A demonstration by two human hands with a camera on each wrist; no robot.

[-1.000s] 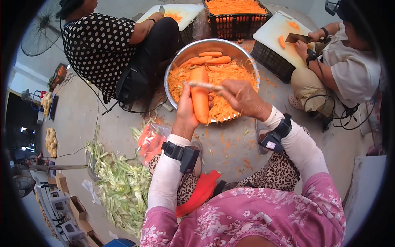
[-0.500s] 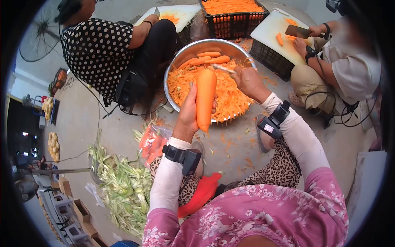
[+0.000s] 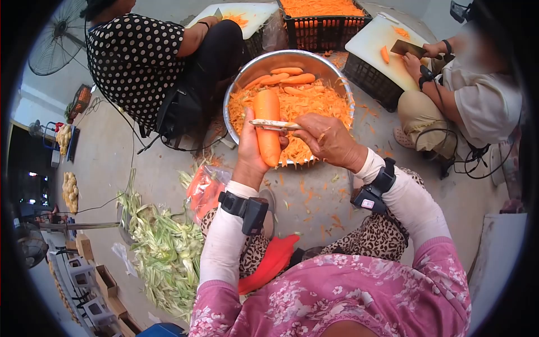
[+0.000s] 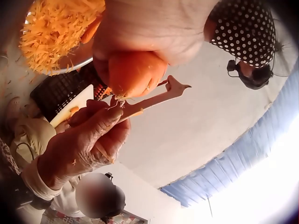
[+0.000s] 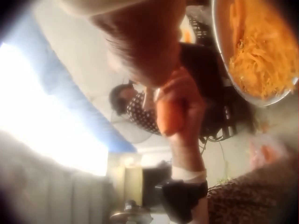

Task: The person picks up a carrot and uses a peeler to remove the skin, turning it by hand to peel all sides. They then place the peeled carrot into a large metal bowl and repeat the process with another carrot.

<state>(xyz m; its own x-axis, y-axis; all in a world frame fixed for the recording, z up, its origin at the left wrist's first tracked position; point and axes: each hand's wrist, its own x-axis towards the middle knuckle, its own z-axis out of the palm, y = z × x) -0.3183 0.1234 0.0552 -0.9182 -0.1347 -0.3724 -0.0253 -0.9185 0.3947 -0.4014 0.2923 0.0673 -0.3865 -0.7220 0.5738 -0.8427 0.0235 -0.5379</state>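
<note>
My left hand (image 3: 251,153) grips a large carrot (image 3: 266,106) from its left side, fingers curled behind it. The carrot stands nearly upright in the head view, over the near part of a round metal basin (image 3: 229,104). My right hand (image 3: 332,140) holds a peeler (image 3: 272,124) by its handle, its blade end lying across the carrot's middle. In the left wrist view the carrot's tip (image 4: 138,74) points toward the peeler and my right fingers. Orange peelings (image 3: 328,106) fill much of the basin, with several whole carrots (image 3: 300,78) on top at the far side.
A person in polka dots (image 3: 132,67) sits at the far left. Another, at the right, holds a cleaver (image 3: 405,48) over a white cutting board (image 3: 365,45). A black crate (image 3: 325,27) of orange shreds stands behind the basin. Green husks (image 3: 168,247) and a plastic bag (image 3: 206,188) lie at my left.
Half a second ago the peeler was up to the right, off the carrot; now it lies across the carrot again. The carrot has shifted slightly left and up.
</note>
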